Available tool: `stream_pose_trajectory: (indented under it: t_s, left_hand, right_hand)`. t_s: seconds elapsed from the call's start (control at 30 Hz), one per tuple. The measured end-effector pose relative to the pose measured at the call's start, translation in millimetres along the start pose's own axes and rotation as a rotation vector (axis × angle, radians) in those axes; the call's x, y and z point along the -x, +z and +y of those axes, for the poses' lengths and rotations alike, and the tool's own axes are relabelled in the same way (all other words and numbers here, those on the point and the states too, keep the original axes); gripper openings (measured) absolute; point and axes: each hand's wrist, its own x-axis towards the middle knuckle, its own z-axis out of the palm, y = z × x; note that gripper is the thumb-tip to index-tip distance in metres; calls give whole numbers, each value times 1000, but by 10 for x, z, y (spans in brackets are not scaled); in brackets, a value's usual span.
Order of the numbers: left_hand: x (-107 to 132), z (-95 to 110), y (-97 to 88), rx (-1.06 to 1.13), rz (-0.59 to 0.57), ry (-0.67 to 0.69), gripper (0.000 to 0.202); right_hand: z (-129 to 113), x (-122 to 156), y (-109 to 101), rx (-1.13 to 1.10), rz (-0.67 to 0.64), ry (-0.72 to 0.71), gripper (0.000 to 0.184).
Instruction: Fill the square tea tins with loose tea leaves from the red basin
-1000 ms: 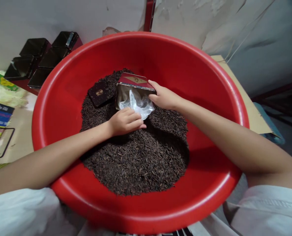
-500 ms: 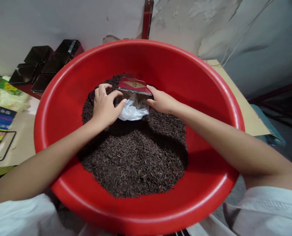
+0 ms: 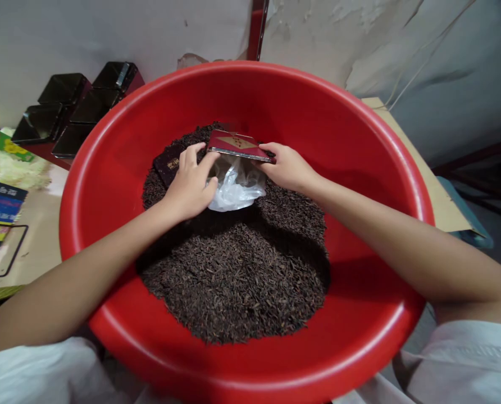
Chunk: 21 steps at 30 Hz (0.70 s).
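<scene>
A large red basin (image 3: pixel 360 168) holds a heap of dark loose tea leaves (image 3: pixel 233 269). At the far side of the heap lies a red metal tin (image 3: pixel 237 145) on its side, with a clear plastic liner (image 3: pixel 236 188) spilling out of its mouth. My left hand (image 3: pixel 189 185) grips the tin's left edge with fingers curled over it. My right hand (image 3: pixel 288 167) holds the tin's right edge. A dark lid (image 3: pixel 170 164) lies on the leaves just left of my left hand.
Several dark open tins (image 3: pixel 76 104) stand at the back left by the wall. Printed packaging (image 3: pixel 0 205) lies on a table at the left. Cardboard (image 3: pixel 436 191) lies behind the basin at the right. A red post (image 3: pixel 256 28) rises behind.
My left hand has left the leaves by the liner and gone up to the tin's left edge. The tin now lies flatter, showing less of its open mouth.
</scene>
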Motion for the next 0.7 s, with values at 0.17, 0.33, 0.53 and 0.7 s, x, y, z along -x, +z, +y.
stream_pose_trajectory:
  t_s: [0.17,0.33,0.53,0.7]
  left_hand:
    - [-56,27,-32,-147,-191,-131,56]
    - [-3,128,-6,-305,-308,-148,42]
    - [10,140,48,-474,-337,-70,28]
    - [5,125,58,-494,-327,-12,27]
  right_hand:
    - [-52,78,30,29,157,10,41]
    - [-98,273,198,397,238,-540,23]
    - [-149,433,372,712,136,-1071,34]
    - [-159,427,378,885,97,-1035,17]
